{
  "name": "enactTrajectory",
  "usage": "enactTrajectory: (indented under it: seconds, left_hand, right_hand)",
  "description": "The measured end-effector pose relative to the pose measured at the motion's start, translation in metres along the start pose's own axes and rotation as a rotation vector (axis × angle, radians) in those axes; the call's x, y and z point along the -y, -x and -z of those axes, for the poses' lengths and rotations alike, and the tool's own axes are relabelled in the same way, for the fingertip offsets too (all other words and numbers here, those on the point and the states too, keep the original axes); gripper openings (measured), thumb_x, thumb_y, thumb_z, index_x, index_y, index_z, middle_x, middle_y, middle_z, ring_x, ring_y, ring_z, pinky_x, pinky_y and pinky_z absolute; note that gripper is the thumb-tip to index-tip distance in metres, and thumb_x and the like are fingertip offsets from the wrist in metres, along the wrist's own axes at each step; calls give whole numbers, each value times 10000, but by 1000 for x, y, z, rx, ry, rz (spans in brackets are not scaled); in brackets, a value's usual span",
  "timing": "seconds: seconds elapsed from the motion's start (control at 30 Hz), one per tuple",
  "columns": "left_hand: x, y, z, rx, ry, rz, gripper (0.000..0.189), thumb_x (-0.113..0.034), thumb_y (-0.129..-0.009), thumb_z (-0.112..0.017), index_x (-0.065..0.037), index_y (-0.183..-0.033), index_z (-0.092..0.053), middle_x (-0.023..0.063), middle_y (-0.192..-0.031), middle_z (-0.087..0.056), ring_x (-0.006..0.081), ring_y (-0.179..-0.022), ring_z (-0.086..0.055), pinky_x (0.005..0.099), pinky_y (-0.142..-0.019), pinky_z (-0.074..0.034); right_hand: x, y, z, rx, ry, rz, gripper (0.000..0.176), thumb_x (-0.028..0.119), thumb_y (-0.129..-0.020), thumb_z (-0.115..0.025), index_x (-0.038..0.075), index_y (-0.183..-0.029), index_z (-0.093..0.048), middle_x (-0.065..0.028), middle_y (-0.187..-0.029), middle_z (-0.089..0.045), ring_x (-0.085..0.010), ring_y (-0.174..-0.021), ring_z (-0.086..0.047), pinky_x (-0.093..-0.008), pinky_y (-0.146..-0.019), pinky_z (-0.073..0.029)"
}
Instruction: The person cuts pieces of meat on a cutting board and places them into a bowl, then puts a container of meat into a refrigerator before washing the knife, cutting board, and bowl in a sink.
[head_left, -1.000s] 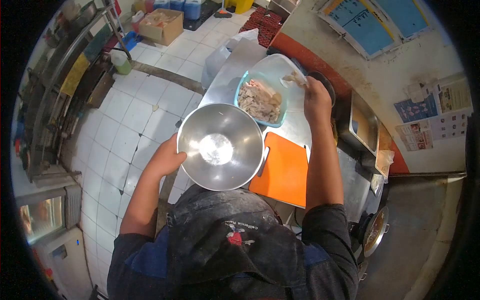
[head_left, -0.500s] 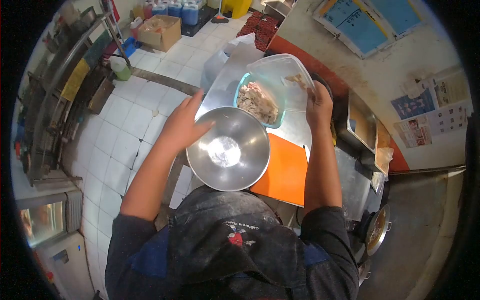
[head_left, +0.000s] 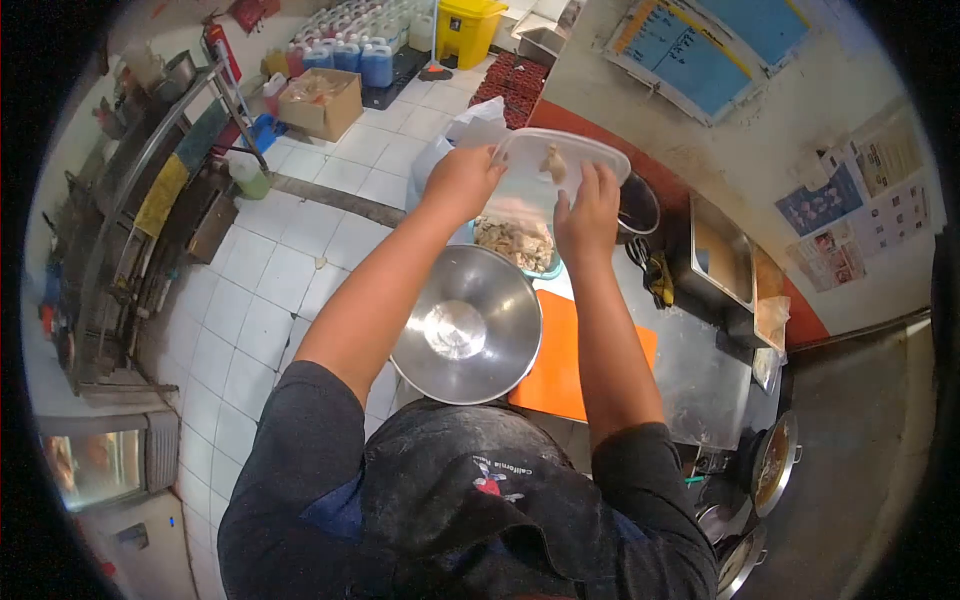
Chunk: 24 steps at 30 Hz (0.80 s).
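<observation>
A clear plastic container (head_left: 520, 190) is tilted over the turquoise tub (head_left: 556, 271), which holds pale chopped meat (head_left: 512, 243). My left hand (head_left: 464, 183) grips its left end. At the right side, my right hand (head_left: 588, 212) has its fingers closed on the container's edge. A small beige piece of meat (head_left: 553, 163) clings to the clear plastic. Nearer my body, a wide steel mixing bowl (head_left: 490, 340) sits below my left wrist, with nothing in it. An orange cutting board (head_left: 562, 350) lies beside the bowl, partly beneath my right forearm.
Yellow-and-black handled utensils (head_left: 658, 276) lie on the steel table (head_left: 690, 385) to the right. Beyond them are steel trays (head_left: 722, 250) along the wall. Pans (head_left: 775, 462) stand at the lower right. A white plastic bag (head_left: 430, 160) hangs by the table's far left.
My left hand has moved from above the bowl to the container's left end. The container has turned and tilted over the tub, and my right hand has shifted left with it.
</observation>
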<state>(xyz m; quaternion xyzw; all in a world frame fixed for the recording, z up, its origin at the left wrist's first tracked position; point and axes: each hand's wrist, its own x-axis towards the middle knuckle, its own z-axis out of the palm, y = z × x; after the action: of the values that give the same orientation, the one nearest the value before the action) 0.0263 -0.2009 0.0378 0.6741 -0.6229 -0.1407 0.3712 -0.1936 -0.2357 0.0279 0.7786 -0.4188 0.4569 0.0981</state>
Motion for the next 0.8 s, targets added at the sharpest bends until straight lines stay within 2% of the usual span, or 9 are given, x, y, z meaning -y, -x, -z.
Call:
enactTrajectory:
  seconds: [0.13, 0.2, 0.27, 0.37, 0.5, 0.57, 0.7, 0.77, 0.8]
  left_hand:
    - [-6, 8, -8, 6, 63, -51, 366, -356, -1032, -699, -20, -1167, -747, 271, -1030, -761, 476, -1000, -727, 564, -880, -564]
    - [-1, 3, -14, 0, 13, -30, 332, -321, -1031, -693, -38, -1193, -759, 260, -1046, -767, 463, -1003, -731, 559, -887, -565]
    - [6, -2, -20, -12, -32, -8, 308, -285, -1030, -687, -57, -1219, -770, 249, -1061, -772, 450, -1005, -735, 555, -895, -566]
    - [14, -2, -20, -101, -1, -19, 261, -271, -1020, -692, -60, -1151, -770, 238, -1034, -769, 457, -992, -726, 567, -875, -560]
    - [9, 3, -8, -85, -2, -34, 304, -308, -1036, -686, -58, -1191, -764, 255, -1043, -757, 480, -993, -712, 566, -861, -562]
    - [10, 5, -9, -95, 12, -46, 291, -299, -1041, -679, -62, -1187, -764, 250, -1049, -757, 479, -996, -709, 563, -856, -560]
    - [11, 8, -13, -135, 73, -116, 285, -201, -1025, -691, -123, -1289, -766, 223, -1083, -765, 437, -981, -731, 532, -856, -573]
    - [19, 6, -15, -161, 132, -115, 338, -145, -1005, -701, -154, -1337, -764, 210, -1113, -768, 416, -1002, -738, 510, -883, -585]
    - [30, 2, -20, -185, 122, -263, 423, -79, -971, -699, -187, -1377, -751, 177, -1167, -766, 398, -1060, -730, 489, -925, -588]
  right_hand:
    - [-1, -11, -18, 34, -9, -43, 520, 2, -773, -787, 48, -1284, -696, -194, -1354, -626, -419, -1239, -588, -499, -1050, -530]
    - [-4, -7, -27, 172, 46, 116, 516, -11, -802, -749, 73, -1308, -692, -177, -1363, -628, -415, -1241, -586, -494, -1034, -541]
    - [-5, 1, -26, 206, 13, 103, 434, -12, -822, -719, 80, -1246, -725, -152, -1304, -673, -402, -1210, -615, -499, -1011, -553]
    - [-21, 18, -29, 567, 32, 138, 273, 30, -839, -748, 66, -1108, -773, -127, -1163, -736, -393, -1132, -670, -497, -989, -566]
    - [-21, 29, -20, 542, -48, -47, 372, 84, -836, -786, 51, -1206, -762, -159, -1197, -716, -399, -1123, -662, -495, -992, -552]
    - [-15, 28, -22, 191, -115, -21, 294, 93, -833, -801, 36, -1121, -788, -169, -1146, -730, -402, -1138, -663, -474, -1006, -546]
    - [-27, 33, -24, 371, 14, 74, 307, 156, -857, -775, 41, -1141, -782, -175, -1139, -747, -431, -1069, -691, -520, -951, -575]
    - [-64, 56, -30, 367, -96, -313, 340, 180, -914, -709, 8, -1205, -743, -173, -1109, -746, -393, -943, -719, -503, -898, -591]
    - [-85, 66, -25, 327, -487, -714, 385, 281, -1017, -594, 35, -1299, -684, -131, -1097, -755, -323, -854, -716, -493, -819, -580]
